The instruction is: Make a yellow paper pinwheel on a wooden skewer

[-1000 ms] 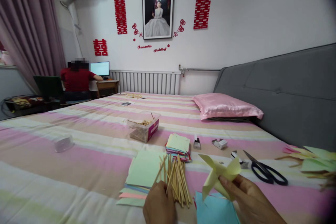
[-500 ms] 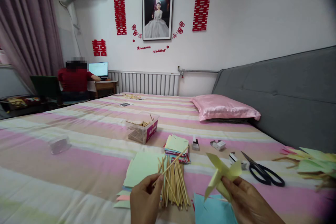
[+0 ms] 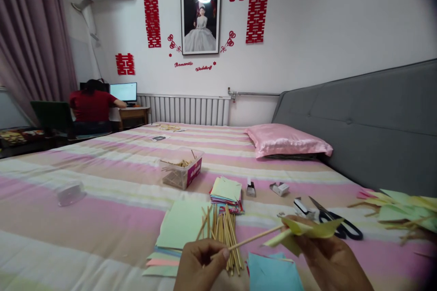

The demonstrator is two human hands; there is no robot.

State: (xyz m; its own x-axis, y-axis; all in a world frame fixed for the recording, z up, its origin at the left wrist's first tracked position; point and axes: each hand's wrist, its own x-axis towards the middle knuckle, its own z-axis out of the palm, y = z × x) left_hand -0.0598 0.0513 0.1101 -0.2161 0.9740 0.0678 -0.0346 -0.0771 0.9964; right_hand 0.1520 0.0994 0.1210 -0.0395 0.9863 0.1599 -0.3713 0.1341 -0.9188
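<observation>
Between its thumb and fingers my left hand (image 3: pixel 201 263) pinches a thin wooden stick (image 3: pixel 256 237), whose far end meets the pinwheel. My right hand (image 3: pixel 326 254) grips a yellow paper pinwheel (image 3: pixel 297 232) with folded blades; whether the stick is fixed to it I cannot tell. Beneath and beside my left hand lie a bundle of wooden sticks (image 3: pixel 226 232) and a stack of pale green paper squares (image 3: pixel 186 223). Blue paper squares (image 3: pixel 273 273) lie between my hands. Behind the sticks sits a pile of small paper squares (image 3: pixel 226 191).
Scissors (image 3: pixel 336 218) and small opened boxes (image 3: pixel 280 188) lie near my right hand. A plastic tub of sticks (image 3: pixel 182 170) stands further back, its clear lid (image 3: pixel 70 192) to the left. Finished-looking paper pinwheels (image 3: pixel 404 209) heap at right. A person (image 3: pixel 90 104) sits at a desk.
My left hand has brought the stick down and rightward so its tip meets the pinwheel. My right hand has tilted the pinwheel flatter. The view has shifted slightly.
</observation>
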